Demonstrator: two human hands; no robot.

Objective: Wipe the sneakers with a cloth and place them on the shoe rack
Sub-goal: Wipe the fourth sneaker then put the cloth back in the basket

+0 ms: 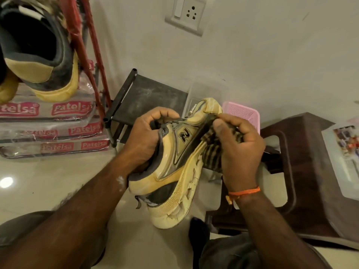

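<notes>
While the person is sitting over a pale tiled floor (48, 177), a red metal rack (81, 41) is standing at ten o'clock, carrying a second yellow and grey sneaker (38, 55) on its upper level. Under it, flat clear packets (50, 131) with pink labels are lying stacked. A brown plastic stool (303, 171) is lying at three o'clock, just beyond the right wrist, with a white lidded box (342, 162) on it. A dark low stand (147, 98) is sitting at twelve o'clock behind the hands, and a pink perforated basket (242, 113) is peeking out just past the toe of the held shoe. A wall socket (185, 14) is showing at one o'clock on the wall.

Nothing is crossing in front of the held sneaker (174, 167), which is hanging in the air at the centre, toe pointing to one o'clock and heel to six o'clock, its side facing up. The left hand (147, 140) is gripping it at the collar, fingers curled into the opening near the laces. The right hand (239, 148) is clutching a striped cloth (211, 152), fingers curled round it and pressing it against the sole edge near the toe. An orange thread (244, 192) is circling the right wrist.
</notes>
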